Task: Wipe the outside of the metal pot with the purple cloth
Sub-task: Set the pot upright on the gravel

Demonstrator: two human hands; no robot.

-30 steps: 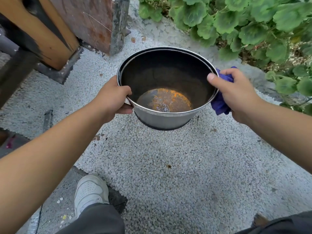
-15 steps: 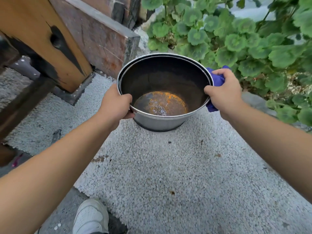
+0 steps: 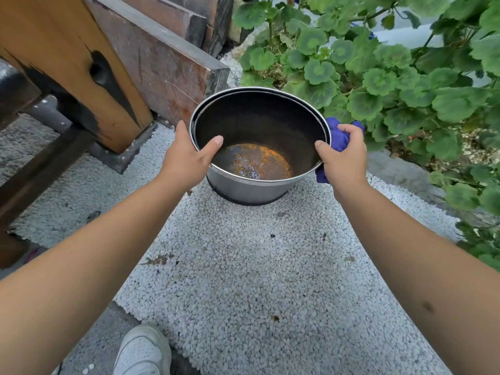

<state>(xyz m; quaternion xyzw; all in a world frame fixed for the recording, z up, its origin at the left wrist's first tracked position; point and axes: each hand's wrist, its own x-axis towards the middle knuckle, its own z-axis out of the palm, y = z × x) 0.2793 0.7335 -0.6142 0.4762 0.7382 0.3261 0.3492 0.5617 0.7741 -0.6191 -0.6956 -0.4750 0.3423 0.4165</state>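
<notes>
The left hand (image 3: 186,158) gripped the pot (image 3: 257,147) by its rim, thumb hooked inside, while the right hand (image 3: 342,158), across from it, pinched the cloth (image 3: 338,136) against the pot's outer wall, thumb on the rim, above gravel (image 3: 257,266).

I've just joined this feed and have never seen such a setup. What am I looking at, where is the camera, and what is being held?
There is no machine here: a person works bare-handed, and the single camera sits on their head, looking forward and down. The left hand grips the rim of the metal pot, thumb inside. The right hand presses the purple cloth against the pot's outer wall, thumb over the rim. Rust shows on the pot's inner bottom. Below is pebbled ground, with a white shoe, wooden beams left, and leafy plants right.
</notes>
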